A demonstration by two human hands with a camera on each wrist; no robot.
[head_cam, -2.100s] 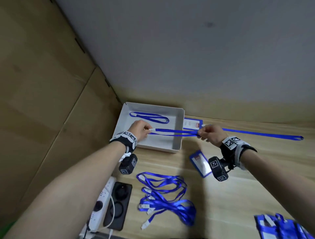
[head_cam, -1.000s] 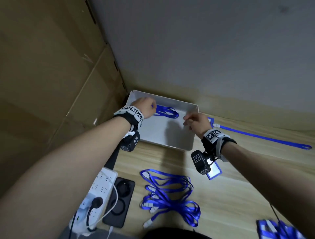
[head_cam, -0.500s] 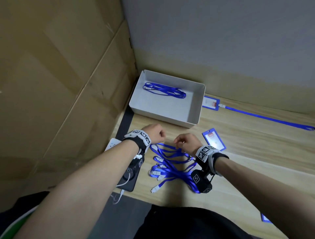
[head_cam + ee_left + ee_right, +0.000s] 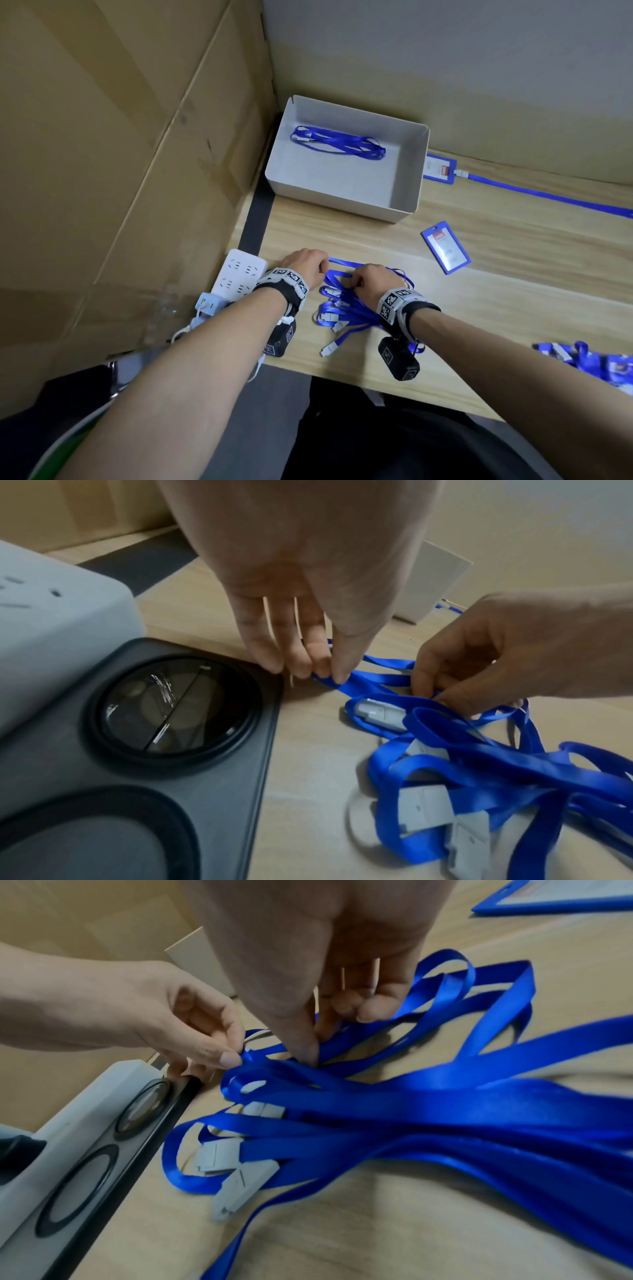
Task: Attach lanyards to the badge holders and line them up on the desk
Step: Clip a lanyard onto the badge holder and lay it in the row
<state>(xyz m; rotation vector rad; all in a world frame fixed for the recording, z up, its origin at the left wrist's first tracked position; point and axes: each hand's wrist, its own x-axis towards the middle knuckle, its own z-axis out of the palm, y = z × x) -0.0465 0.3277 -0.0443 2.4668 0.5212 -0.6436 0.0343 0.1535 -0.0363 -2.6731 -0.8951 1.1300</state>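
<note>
A tangled pile of blue lanyards (image 4: pixel 346 308) with grey clips lies near the desk's front edge. My left hand (image 4: pixel 306 265) pinches the end of one blue strap (image 4: pixel 337 680) at the pile's left side. My right hand (image 4: pixel 371 281) pinches another stretch of strap (image 4: pixel 310 1056) in the pile, thumb against fingertips. A loose blue badge holder (image 4: pixel 445 246) lies to the right of the hands. Another badge holder (image 4: pixel 440 168) with a lanyard (image 4: pixel 548 197) attached lies at the back, stretched to the right.
A grey open box (image 4: pixel 346 202) at the back holds folded blue lanyards (image 4: pixel 337 142). A white power strip (image 4: pixel 238 274) and a black tray (image 4: pixel 137 737) sit left of the pile. More badge holders (image 4: pixel 596 363) lie at the right edge. Cardboard walls the left side.
Both hands left the grey box and came down to the lanyard pile near the front edge, where each now pinches a strap. The folded lanyard stayed in the box.
</note>
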